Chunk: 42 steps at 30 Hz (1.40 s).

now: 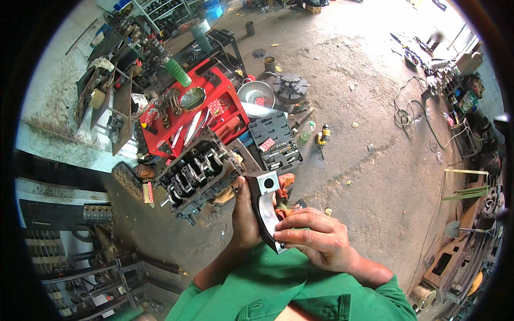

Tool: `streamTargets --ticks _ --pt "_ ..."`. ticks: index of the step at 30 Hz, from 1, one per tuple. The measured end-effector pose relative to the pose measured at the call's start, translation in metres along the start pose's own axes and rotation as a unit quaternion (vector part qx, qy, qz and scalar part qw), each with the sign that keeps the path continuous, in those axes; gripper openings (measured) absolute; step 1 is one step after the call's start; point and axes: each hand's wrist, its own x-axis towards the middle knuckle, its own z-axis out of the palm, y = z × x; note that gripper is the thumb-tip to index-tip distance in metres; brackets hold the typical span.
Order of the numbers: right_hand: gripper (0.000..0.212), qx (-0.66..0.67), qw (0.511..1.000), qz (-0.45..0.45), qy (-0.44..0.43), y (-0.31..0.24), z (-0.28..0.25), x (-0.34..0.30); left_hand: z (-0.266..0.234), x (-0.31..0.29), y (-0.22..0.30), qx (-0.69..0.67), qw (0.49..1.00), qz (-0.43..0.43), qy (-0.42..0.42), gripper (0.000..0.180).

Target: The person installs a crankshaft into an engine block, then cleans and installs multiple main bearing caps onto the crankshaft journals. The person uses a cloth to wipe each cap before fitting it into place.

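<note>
Clasping curved metal part in left hand, touching its inner curve with bent-fingered right hand, unclear if gripping; above stained floor, near engine, red table.

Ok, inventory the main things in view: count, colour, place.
curved metal part: one, silver and black, at both hands
engine block: one, dark grey, left of centre
crankshaft: one, silver, in the engine block
tray: one, red, beyond the block
green bottle: one, green, on tray
bowl: one, silver, beside the tray
tool case: one, grey, right of tray
drill: one, yellow-black, on floor
shirt: one, green, lower edge
left hand: one, bare, holding the part
right hand: one, bare, touching the part
</note>
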Motion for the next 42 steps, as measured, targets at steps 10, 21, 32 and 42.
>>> streamTargets --ticks 10,21,32,42 --pt "0.045 0.473 0.777 0.415 -0.037 0.002 -0.007 -0.004 0.007 0.008 0.004 0.137 0.984 0.099 0.051 0.063" --pt "0.048 0.478 0.755 0.446 -0.05 0.013 -0.003 -0.004 -0.009 0.015 -0.003 0.206 0.972 0.113 0.004 0.061" --pt "0.043 0.505 0.723 0.466 -0.075 0.016 -0.007 0.001 0.002 0.007 0.002 0.142 0.984 0.105 0.027 0.065" --pt "0.035 0.285 0.935 0.209 0.011 0.074 0.02 0.009 0.004 0.005 -0.008 -0.095 0.993 0.038 0.057 0.073"
